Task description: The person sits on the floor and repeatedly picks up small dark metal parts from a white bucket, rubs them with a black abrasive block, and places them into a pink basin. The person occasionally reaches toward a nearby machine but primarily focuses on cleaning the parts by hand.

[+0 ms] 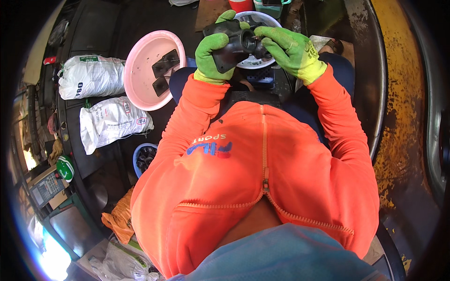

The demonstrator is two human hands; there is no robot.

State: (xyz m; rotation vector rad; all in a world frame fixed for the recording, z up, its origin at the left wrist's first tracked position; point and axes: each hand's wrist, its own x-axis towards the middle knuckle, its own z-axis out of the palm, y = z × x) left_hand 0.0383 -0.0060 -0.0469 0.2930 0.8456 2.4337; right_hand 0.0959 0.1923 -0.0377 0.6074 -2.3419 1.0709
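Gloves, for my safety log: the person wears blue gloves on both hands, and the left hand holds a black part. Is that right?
Not the colour: the head view shows green gloves. The left hand and right hand both wear them, and the left holds a black part.

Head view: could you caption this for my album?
Green-gloved left hand holds a black part, right hand beside its round opening, with a pink basin at left.

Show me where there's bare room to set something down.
The left half of the pink basin, between its wall and the black parts, is bare but for specks. The dark surface above that basin in the picture also looks free. Crowded: the white basin, overlapped by the held black flanged part.
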